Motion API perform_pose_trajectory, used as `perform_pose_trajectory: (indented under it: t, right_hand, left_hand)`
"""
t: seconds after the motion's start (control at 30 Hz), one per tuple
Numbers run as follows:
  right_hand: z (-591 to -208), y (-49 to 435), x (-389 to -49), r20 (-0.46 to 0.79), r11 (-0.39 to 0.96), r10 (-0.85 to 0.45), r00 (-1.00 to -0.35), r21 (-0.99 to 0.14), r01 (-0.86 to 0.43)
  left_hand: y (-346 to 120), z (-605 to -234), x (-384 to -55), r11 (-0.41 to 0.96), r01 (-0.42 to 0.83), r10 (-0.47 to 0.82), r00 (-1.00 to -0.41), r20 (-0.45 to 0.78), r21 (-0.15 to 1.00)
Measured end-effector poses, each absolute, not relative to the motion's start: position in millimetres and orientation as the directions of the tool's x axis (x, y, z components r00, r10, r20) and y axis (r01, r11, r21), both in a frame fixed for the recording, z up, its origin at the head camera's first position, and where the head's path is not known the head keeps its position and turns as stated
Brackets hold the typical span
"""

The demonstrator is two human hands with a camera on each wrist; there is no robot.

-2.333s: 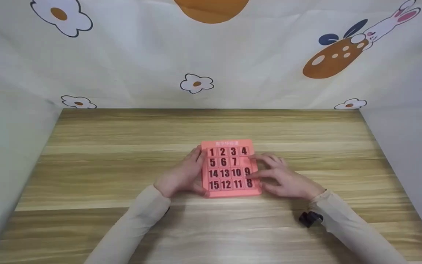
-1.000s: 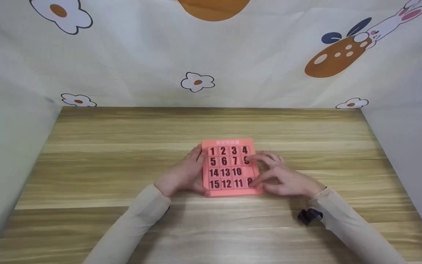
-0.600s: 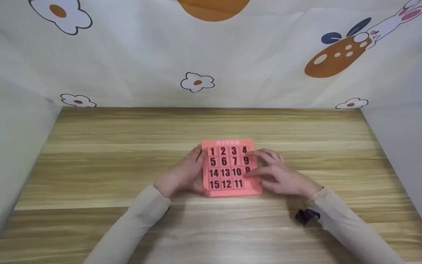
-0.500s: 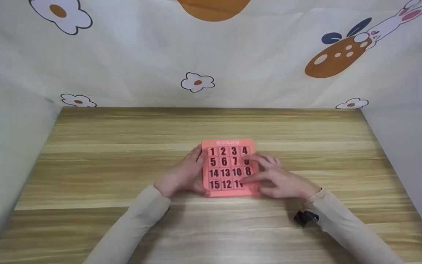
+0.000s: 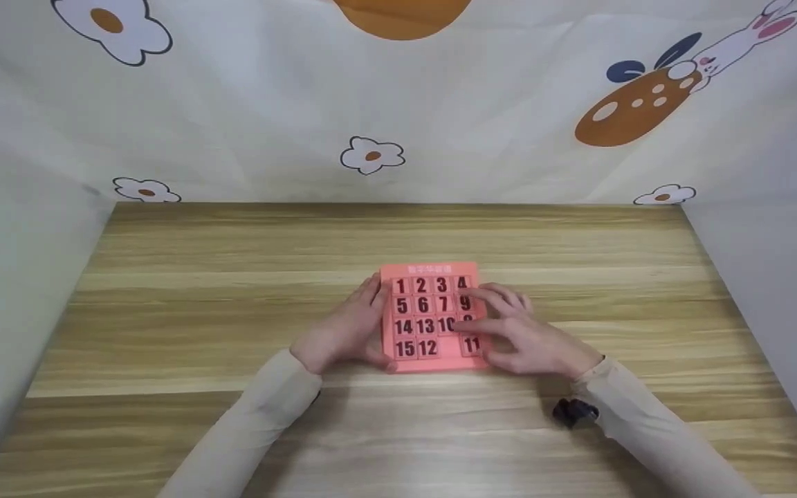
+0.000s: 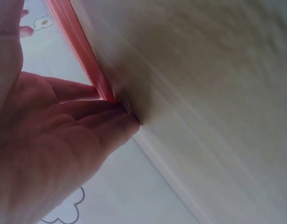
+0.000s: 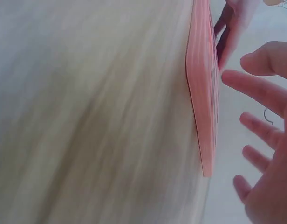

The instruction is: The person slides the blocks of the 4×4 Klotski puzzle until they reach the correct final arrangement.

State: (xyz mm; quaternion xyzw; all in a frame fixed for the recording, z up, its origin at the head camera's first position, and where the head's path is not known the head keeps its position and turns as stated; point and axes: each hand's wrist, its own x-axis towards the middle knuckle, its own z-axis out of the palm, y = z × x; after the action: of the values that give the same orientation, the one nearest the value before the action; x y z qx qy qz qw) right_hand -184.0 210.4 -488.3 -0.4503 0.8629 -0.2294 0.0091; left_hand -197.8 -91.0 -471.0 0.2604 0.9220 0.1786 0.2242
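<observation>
A pink number sliding puzzle (image 5: 428,363) lies on the table in the head view, its black-numbered tiles in four rows. The bottom row shows 15, 12, a gap, then the 11 tile (image 5: 472,345). My left hand (image 5: 344,328) steadies the puzzle's left side, fairly straight fingers along the edge and thumb at the near corner. Its fingertips meet the pink edge (image 6: 90,65) in the left wrist view. My right hand (image 5: 526,335) spreads its fingers over the right column, partly covering the 8 tile. In the right wrist view these fingers look loosely extended, gripping nothing.
The wood-grain table (image 5: 232,277) is bounded by a pale back cloth (image 5: 253,104) printed with flowers and a rabbit. Pale walls rise at both sides. A black device (image 5: 575,413) is at the right wrist.
The 9 tile has moved up to the second row, then the 8 tile up to the third. The 11 tile has slid right into the bottom corner. My left hand has stayed put.
</observation>
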Motion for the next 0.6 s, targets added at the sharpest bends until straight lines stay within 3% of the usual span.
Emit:
perform_pose_trajectory:
  t: [0.37,0.6]
  right_hand:
    - [-486.8,205.4,-179.8,0.138,0.426,-0.826,-0.546,-0.482,-0.766]
    - [-487.9,203.2,-178.1,0.13,0.435,-0.815,-0.565,-0.508,-0.744]
  left_hand:
    - [-93.1,-470.6,-197.0,0.792,0.394,0.564,-0.765,-0.31,0.466]
    - [-92.9,-472.8,-198.4,0.789,0.418,0.574,-0.762,-0.3,0.451]
